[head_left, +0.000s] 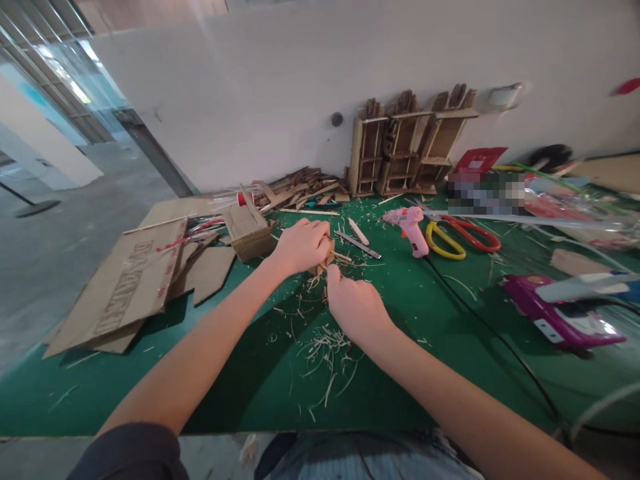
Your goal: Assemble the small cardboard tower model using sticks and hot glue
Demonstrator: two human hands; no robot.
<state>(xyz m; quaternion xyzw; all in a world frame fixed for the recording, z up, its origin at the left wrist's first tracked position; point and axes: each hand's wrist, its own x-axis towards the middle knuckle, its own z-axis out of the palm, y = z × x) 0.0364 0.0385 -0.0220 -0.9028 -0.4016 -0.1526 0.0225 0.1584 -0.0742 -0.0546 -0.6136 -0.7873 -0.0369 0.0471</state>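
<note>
Head view. Small tan piece (331,253) sits between both hands, above the green table (225,403). Left hand (304,245): fingers curled narrow over the piece, gripping it. Right hand (357,303): fingers folded in, thumb tip against the piece's near side; cannot tell what, if anything, they pinch.

Progress, as judged: three cardboard racks (369,157) stand by the wall, seemingly assembled. Shavings (327,343) below the hands suggest much whittling done. Piece looks unfinished, being in both hands; amount left cannot be told. Knife (359,245) and glue gun (414,230) lie unheld beyond; box (247,235) stands left.
</note>
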